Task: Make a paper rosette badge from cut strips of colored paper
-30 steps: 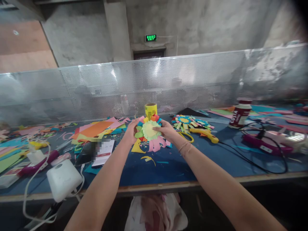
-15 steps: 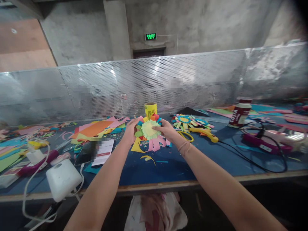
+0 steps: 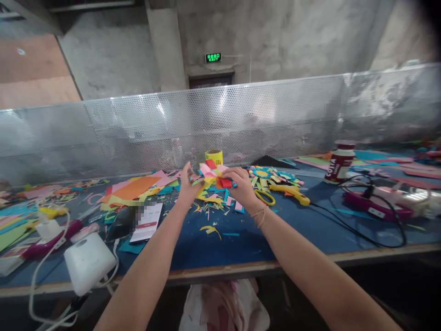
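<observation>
A paper flower (image 3: 209, 171) with pink, red, yellow and blue petals is held up over the middle of the table, turned nearly edge-on. My right hand (image 3: 240, 185) pinches its right side, fingers on top. On the other side, my left hand (image 3: 188, 186) has its fingers and thumb apart, the thumb close to the petals; whether it touches them I cannot tell. Behind the flower stands a yellow tape roll (image 3: 214, 156). Cut paper strips (image 3: 215, 199) lie beneath the hands. Yellow-handled scissors (image 3: 264, 197) rest just right of my right hand.
A yellow glue gun (image 3: 292, 193) with a black cord lies at right, near finished paper flowers (image 3: 262, 173) and a dark red bottle (image 3: 339, 163). Leftward are coloured sheets (image 3: 132, 189), a phone (image 3: 148, 223) and a white charger (image 3: 89, 262). A perforated metal screen (image 3: 213, 119) backs the table.
The flower has turned from showing its pale green round face to nearly edge-on, with red and pink petals up. My left fingers have spread away from it. The view has shifted slightly.
</observation>
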Available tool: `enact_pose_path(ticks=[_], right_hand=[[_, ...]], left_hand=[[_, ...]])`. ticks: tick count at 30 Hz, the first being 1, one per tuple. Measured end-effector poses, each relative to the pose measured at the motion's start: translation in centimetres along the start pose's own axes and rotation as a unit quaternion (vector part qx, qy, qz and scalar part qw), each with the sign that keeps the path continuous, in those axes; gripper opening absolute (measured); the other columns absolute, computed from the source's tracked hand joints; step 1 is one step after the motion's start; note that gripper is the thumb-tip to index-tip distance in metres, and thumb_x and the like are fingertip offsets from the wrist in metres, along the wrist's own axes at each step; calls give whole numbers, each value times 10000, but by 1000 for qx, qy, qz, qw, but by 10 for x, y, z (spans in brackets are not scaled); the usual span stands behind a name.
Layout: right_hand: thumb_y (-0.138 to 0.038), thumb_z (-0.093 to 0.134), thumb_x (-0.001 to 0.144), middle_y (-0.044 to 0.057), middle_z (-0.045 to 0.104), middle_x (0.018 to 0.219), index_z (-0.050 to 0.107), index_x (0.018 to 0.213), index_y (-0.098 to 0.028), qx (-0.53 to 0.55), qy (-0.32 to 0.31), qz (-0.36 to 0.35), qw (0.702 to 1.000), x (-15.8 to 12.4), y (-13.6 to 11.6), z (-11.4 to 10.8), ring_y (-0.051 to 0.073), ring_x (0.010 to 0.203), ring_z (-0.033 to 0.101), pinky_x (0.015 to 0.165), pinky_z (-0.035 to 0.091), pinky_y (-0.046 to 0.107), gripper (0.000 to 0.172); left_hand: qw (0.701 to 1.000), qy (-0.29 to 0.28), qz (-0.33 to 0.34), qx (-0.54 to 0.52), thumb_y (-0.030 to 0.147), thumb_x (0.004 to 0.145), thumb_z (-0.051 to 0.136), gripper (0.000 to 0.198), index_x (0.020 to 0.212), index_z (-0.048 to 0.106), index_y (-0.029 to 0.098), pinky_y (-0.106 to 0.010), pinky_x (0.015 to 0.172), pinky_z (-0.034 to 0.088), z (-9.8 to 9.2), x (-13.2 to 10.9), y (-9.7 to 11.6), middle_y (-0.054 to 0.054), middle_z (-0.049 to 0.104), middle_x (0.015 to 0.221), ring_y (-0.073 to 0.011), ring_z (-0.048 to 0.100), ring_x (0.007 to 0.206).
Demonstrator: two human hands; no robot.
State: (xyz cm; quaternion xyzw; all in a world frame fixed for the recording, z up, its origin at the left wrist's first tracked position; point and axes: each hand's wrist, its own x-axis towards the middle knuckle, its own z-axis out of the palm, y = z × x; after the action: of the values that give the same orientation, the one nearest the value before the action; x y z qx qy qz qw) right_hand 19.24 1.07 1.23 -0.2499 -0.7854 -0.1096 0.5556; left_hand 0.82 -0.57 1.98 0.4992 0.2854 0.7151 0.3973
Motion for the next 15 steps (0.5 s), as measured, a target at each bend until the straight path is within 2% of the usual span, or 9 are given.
enact_pose_path(ticks=[4, 6, 9, 12, 15], right_hand=[[-117, 472, 778, 48, 630, 881, 636, 853, -221, -126, -7, -57, 990, -1, -3, -5, 191, 874, 520, 794, 359, 339, 209], [-121, 453, 799, 44, 637, 898, 647, 866, -234, -157, -22, -71, 985, -1, -4, -4, 189, 878, 520, 803, 351, 340, 235], [-124, 423, 823, 36, 633, 1004, 635, 955, -251, -170, -56, -83, 980, -2, -4, -1, 191, 932, 511, 832, 337, 346, 280], [-130, 409, 833, 34, 613, 1094, 593, 1064, -241, -175, -86, -94, 976, -3, -4, 1, 199, 997, 489, 854, 329, 352, 315], [-145, 408, 838, 37, 610, 1112, 564, 1109, -226, -176, -112, -110, 972, -3, -5, 3, 202, 1000, 492, 832, 340, 346, 323]], left_hand=[[982, -61, -143, -105, 90, 550, 543, 329, 864, 559, 189, -323, 768, 458, 3, -5, 0, -28, 597, 879, -160, 573, 805], [971, -72, -179, -141, 121, 576, 511, 244, 809, 556, 175, -331, 757, 462, 5, -7, 2, -28, 604, 803, -163, 584, 765], [967, -89, -187, -151, 133, 594, 542, 245, 835, 561, 174, -313, 738, 457, 7, -10, 4, -26, 621, 803, -158, 596, 754], [972, -103, -160, -137, 143, 606, 623, 316, 913, 558, 179, -281, 712, 446, 10, -12, 2, -28, 639, 862, -135, 595, 741], [979, -93, -131, -127, 174, 602, 678, 362, 939, 546, 182, -246, 670, 437, 12, -12, -2, -27, 642, 879, -115, 590, 722]])
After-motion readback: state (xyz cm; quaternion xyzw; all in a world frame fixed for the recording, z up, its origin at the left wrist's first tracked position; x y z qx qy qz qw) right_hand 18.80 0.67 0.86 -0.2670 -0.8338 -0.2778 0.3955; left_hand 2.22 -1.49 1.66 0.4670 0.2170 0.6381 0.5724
